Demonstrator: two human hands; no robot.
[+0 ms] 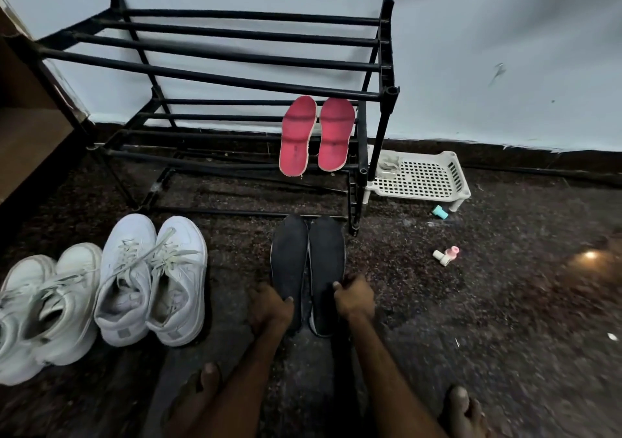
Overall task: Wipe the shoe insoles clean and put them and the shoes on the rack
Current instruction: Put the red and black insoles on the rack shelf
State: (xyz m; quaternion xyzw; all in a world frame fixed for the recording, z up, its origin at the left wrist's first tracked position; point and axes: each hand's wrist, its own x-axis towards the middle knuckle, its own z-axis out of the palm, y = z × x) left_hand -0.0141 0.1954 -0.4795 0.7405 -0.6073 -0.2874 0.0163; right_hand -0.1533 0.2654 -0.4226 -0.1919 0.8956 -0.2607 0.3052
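Dark floor (505, 303), rack (215, 54) ahead: your left hand (269, 306), right hand (355, 298) each pinch one of black insoles (291, 252); next likely lift both beside pink insoles (298, 136)

Count taken. Rack (215, 55): one. Pink insoles (298, 136) (336, 134): two, at the right end of the rack's lower tier. Black insoles (289, 252) (326, 252): two, on the floor off the rack's front right corner. White shoes (20, 303) (74, 286) (126, 269) (178, 276): four, off its front left corner. White slotted tray (420, 176): one, at the rack's right end. Small plastic pieces: two, one teal piece (440, 212), one pink-and-white piece (446, 256). My left hand (271, 306) and right hand (353, 298): two. My feet (202, 394) (461, 410): two.
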